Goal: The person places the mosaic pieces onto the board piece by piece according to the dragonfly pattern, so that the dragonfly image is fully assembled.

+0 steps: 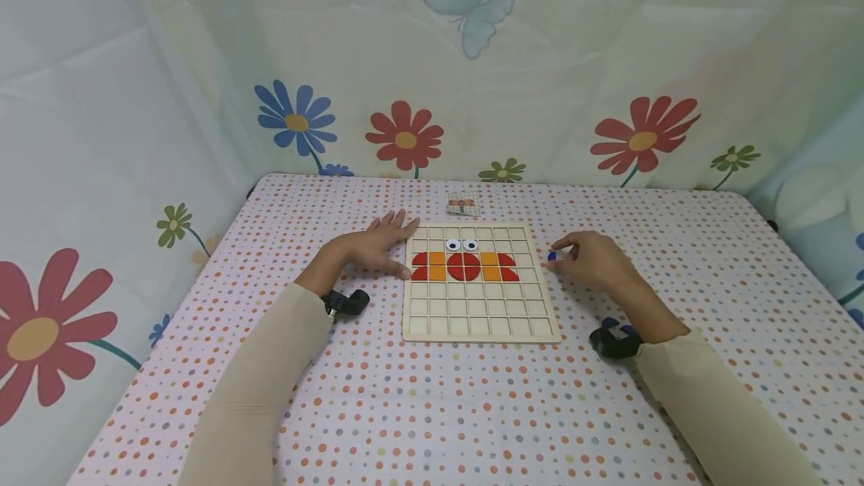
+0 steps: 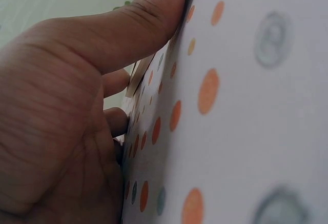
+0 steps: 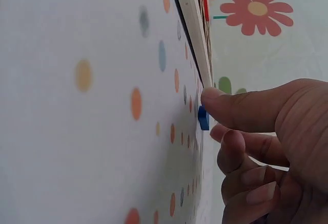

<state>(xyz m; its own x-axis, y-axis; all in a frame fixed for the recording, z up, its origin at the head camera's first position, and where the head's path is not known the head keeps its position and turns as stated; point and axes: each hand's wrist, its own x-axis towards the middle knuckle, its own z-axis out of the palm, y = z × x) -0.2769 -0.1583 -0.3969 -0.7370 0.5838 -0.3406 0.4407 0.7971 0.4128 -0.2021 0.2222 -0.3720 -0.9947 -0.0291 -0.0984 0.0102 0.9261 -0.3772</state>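
I have the right hand (image 1: pixel 589 261) pinching a small blue piece (image 1: pixel 552 256) between thumb and index finger, just right of the wooden grid board (image 1: pixel 475 327). At the board's left edge, my left hand (image 1: pixel 379 248) spreads its fingers, gripping nothing. On the grid I see eye pieces (image 1: pixel 453 245) beyond red pieces (image 1: pixel 456 267) and orange squares (image 1: pixel 437 273); the counter (image 1: pixel 391 411) is dotted.

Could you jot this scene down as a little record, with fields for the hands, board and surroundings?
Board: wooden, gridded
On it: two eye pieces, red pieces, orange pieces
Left hand: touches the board's left side
Right hand: pinches a blue piece
By right wrist: more blue pieces, partly hidden
Beyond board: small patterned card
Table cover: dotted
Backdrop: printed flowers, butterfly
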